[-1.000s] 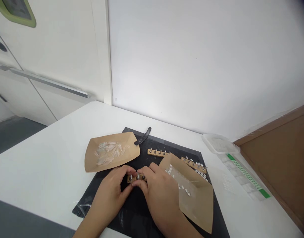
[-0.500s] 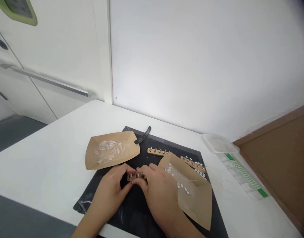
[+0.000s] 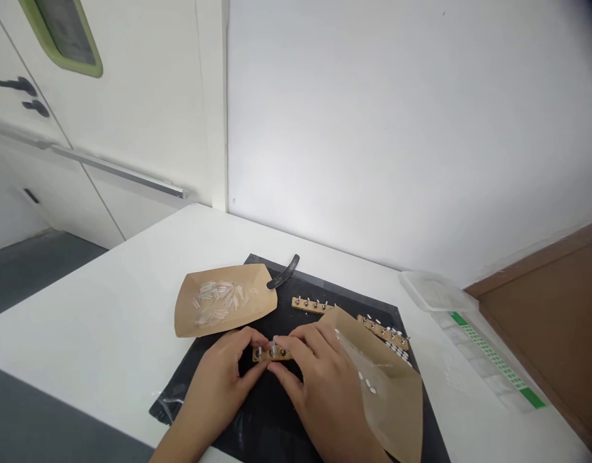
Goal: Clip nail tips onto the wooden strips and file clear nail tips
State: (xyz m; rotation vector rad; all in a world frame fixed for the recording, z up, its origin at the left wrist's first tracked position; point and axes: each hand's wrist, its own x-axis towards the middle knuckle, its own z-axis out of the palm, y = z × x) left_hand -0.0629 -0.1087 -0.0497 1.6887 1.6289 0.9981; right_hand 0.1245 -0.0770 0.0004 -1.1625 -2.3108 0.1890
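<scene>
A small wooden strip [image 3: 266,354] with metal posts lies over the black mat between my two hands. My left hand [image 3: 223,373] pinches its left end between thumb and index finger. My right hand [image 3: 325,386] curls over its right part, thumb and fingers at the strip's edges. A short clear piece [image 3: 274,349] stands on the strip between the fingertips. Left of the hands, a brown paper tray [image 3: 185,315] holds many clear tubes. Another brown paper tray [image 3: 397,411], partly behind my right hand, holds small white pieces.
Two more wooden strips with posts, one at the mat's back [image 3: 308,305] and one at its right [image 3: 383,330], lie near loose white pieces. A black curved piece [image 3: 284,272] touches the left tray. At the right is a clear compartment box [image 3: 489,360] with green strips.
The view has shifted, so everything sits slightly lower and further right. My right hand's fingers have lifted and spread a little from the clear piece, which shows more plainly.
</scene>
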